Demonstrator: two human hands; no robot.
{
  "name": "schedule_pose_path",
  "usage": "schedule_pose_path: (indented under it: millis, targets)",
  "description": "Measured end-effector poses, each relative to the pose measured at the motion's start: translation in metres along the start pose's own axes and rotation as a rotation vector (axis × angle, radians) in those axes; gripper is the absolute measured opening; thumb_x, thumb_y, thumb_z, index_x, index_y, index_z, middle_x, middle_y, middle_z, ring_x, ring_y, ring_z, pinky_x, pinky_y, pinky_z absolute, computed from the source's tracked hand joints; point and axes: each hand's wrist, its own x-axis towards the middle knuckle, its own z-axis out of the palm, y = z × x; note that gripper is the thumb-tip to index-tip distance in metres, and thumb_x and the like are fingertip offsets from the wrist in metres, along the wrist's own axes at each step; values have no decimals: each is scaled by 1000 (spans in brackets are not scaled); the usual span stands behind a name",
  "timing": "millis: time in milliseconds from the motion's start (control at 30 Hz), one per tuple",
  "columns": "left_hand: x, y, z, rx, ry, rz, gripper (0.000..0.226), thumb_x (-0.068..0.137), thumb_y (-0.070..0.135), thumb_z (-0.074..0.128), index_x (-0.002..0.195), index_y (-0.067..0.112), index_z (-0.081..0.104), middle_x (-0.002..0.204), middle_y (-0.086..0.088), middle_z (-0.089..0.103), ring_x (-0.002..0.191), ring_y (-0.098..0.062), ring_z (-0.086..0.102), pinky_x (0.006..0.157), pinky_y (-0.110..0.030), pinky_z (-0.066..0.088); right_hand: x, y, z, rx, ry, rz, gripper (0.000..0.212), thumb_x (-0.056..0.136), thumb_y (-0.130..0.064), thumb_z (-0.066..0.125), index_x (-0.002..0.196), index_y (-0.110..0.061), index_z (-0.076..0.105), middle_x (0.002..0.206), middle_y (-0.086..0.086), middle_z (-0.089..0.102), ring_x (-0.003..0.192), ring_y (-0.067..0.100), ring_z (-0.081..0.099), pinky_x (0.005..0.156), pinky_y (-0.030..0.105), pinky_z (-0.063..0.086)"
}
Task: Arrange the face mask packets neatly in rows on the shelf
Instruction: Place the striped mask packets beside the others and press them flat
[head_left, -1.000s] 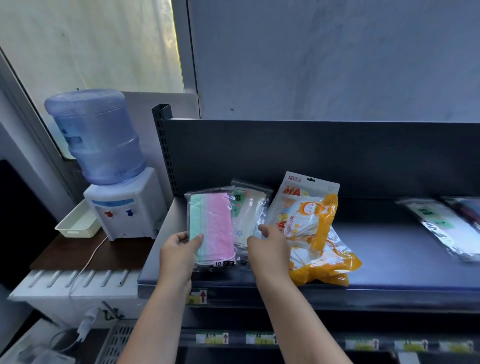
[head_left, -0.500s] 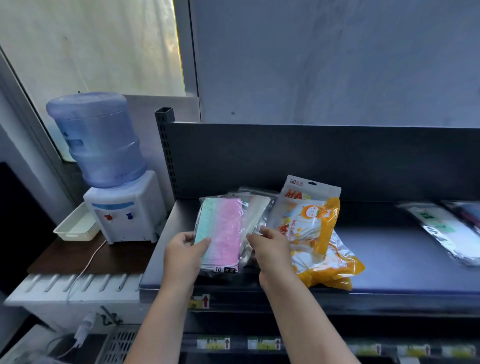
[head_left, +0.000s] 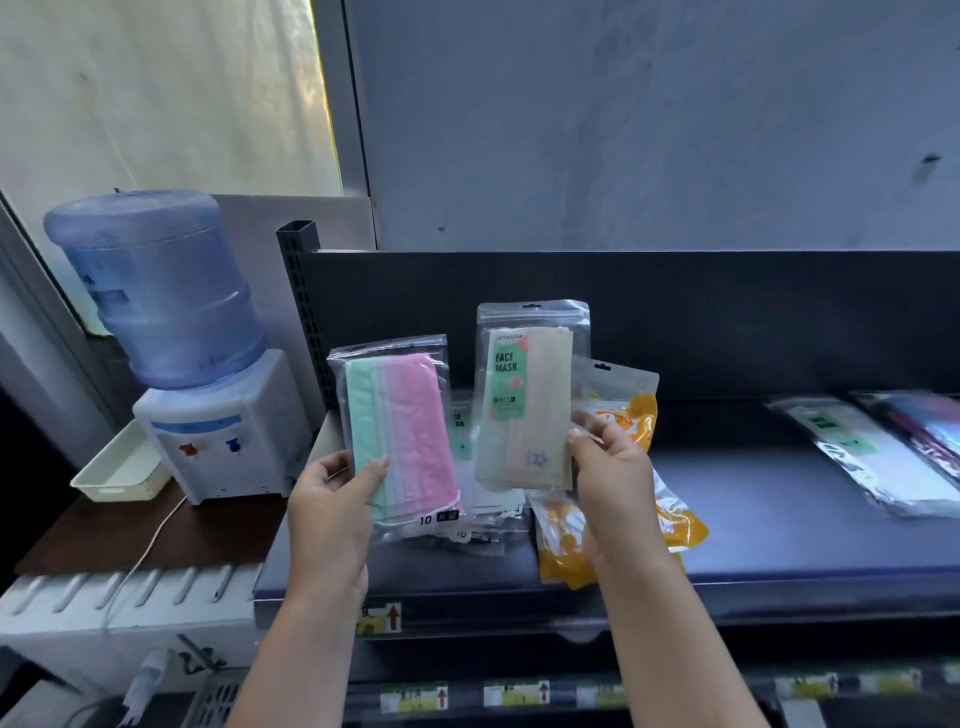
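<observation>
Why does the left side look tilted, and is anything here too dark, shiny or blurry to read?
Head view: the wide lens leans the perforated shelf post and stretches the clear packets at far right, their print smeared by glare; the bright window washes out; the lower price labels are dim and blurred; the clear packet of beige masks in the right hand reads sharply.

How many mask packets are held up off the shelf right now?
2. The pink-and-green packet is gripped in the left hand; the beige FACE MASK packet is pinched by the right hand. More lie on the shelf, partly hidden behind these.
</observation>
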Motion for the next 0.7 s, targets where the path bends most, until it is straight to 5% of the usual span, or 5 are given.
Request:
schedule_pose_path:
  millis: [100, 233, 433, 700]
  targets:
    - [-6, 3, 8, -21, -33, -29, 15, 97, 7, 73, 105, 18, 67, 103, -10, 79, 89, -27, 79, 76, -42, 64, 2, -9, -14, 20, 59, -4, 24, 106, -9, 55, 117, -21, 73, 103, 6, 80, 95, 26, 78, 78, 50, 66]
    - [-16, 4, 23, -52, -71, -60, 11, 101, 7, 62, 106, 13, 70, 98, -11, 77, 78, -23, 75, 53, -30, 58, 3, -20, -37, 29, 112, 3, 22, 106, -9, 55, 117, -18, 72, 103, 7, 80, 90, 23, 79, 70, 40, 67]
    - [-40, 1, 66, -93, -139, -93, 9, 100, 6, 63, 103, 12, 69, 93, -11, 77, 73, -22, 75, 54, -33, 60, 9, -43, -82, -19, 104, -38, 22, 105, -7, 54, 110, -16, 74, 103, 8, 79, 93, 23, 77, 58, 26, 60]
    - [-100, -21, 164, -89, -186, -105, 16, 98, 6, 67, 112, 12, 68, 103, -17, 79, 86, -29, 79, 75, -47, 64, 43, -71, -187, -43, 148, -45, 26, 99, -1, 54, 103, -15, 75, 92, 7, 81, 70, 15, 74, 51, 26, 55]
